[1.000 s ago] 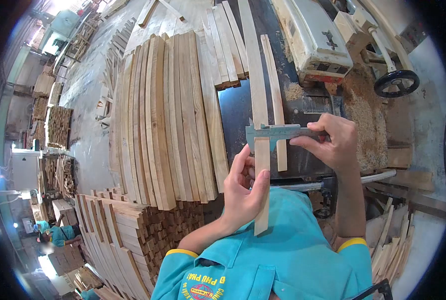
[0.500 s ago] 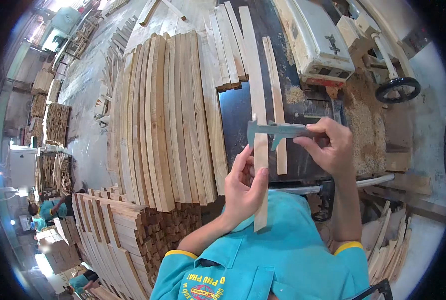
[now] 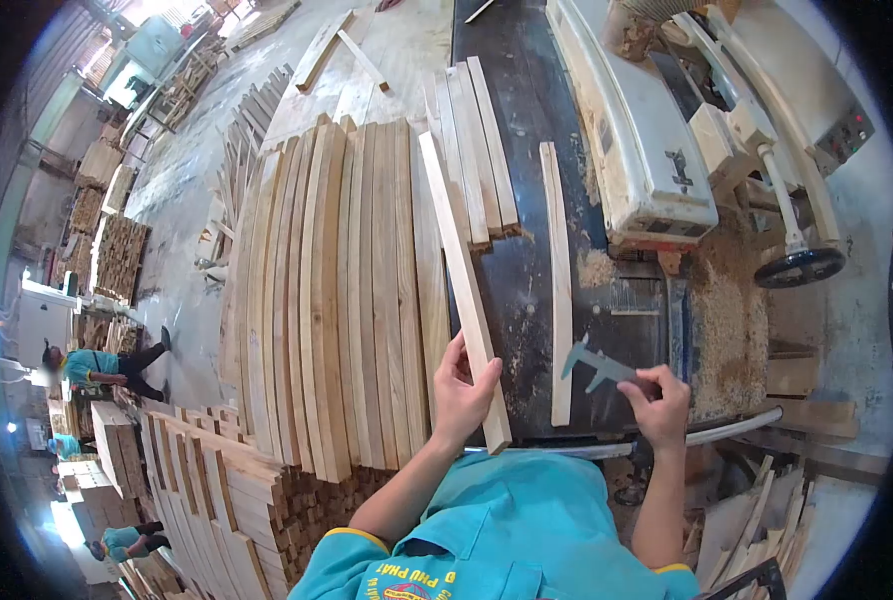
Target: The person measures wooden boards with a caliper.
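Observation:
My left hand (image 3: 463, 396) is closed around a long pale wooden strip (image 3: 462, 270), near its lower end. The strip slants up and to the left, its top end by the stacked strips. In my right hand (image 3: 657, 402) a metal caliper (image 3: 599, 366) is gripped by its beam, jaws pointing left. The caliper is apart from the held strip. Its jaws hover by another wooden strip (image 3: 558, 290), which lies lengthwise on the dark machine table (image 3: 523, 340).
A broad stack of wooden strips (image 3: 332, 300) stands left of my left hand. Beyond lie several shorter strips (image 3: 475, 150). A white machine (image 3: 647, 150) with a black handwheel (image 3: 800, 268) is at the right, sawdust (image 3: 727, 330) beside it. A person (image 3: 97, 366) is at the far left.
The caliper has come off the held strip and moved right and down with my right hand. My left hand has swung the strip to the left, so it now tilts.

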Available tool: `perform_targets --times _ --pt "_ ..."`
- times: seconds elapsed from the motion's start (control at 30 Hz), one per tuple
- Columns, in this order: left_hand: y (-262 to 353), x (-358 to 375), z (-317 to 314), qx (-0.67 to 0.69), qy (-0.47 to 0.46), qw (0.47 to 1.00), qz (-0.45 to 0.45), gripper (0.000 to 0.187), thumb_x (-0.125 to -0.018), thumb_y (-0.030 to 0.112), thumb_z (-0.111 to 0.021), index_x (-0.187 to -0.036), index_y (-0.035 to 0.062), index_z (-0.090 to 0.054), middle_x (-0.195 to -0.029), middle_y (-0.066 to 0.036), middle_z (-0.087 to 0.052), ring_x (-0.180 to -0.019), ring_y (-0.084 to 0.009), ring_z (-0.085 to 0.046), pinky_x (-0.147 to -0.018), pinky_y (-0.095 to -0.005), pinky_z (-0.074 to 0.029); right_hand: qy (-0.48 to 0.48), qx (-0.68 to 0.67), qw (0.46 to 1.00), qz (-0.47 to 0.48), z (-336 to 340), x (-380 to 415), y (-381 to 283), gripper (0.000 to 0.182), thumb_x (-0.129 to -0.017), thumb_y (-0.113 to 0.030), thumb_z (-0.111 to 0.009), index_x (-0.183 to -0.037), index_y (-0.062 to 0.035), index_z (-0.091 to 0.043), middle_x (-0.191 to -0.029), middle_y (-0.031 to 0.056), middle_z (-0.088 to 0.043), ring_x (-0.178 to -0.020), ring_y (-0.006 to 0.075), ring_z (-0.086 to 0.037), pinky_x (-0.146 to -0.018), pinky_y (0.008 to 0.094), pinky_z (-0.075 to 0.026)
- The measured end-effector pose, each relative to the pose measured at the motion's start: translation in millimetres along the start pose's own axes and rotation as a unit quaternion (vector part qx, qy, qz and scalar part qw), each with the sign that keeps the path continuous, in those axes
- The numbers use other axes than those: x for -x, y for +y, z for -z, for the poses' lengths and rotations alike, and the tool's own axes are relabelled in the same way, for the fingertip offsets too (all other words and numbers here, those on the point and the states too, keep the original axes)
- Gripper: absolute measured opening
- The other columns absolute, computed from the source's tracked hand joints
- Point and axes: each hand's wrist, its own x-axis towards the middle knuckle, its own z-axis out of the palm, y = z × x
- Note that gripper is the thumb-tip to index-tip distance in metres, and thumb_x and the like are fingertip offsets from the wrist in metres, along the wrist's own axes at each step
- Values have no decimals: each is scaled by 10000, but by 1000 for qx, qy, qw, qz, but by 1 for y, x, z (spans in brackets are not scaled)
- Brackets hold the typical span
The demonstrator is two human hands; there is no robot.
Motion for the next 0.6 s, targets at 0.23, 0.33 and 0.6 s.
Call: perform_targets --times 0.23,0.33,0.6 --pt "7 -55 10 141 -62 978 143 579 -1000 241 -698 -1478 -4 -482 -1115 -55 -638 -914 -126 -643 -805 -297 -570 11 5 995 -98 -16 10 28 336 -800 -222 -923 -913 -19 -681 -764 112 -700 -673 220 -679 -614 351 -517" --pt "6 -73 9 264 -112 947 143 539 -1000 353 -681 -1394 32 -500 -1126 -60 -605 -847 -151 -638 -734 -304 -573 -2 8 993 -120 -23 8 36 339 -790 -216 -928 -916 -18 -684 -770 123 -712 -688 229 -698 -621 354 -526" --pt "-10 -94 -3 130 -67 983 109 603 -978 250 -728 -1477 -3 -503 -1112 -54 -644 -893 -113 -637 -775 -277 -553 -21 -2 991 -129 -38 -5 36 355 -787 -223 -932 -917 -8 -681 -764 133 -702 -663 249 -687 -612 362 -519"
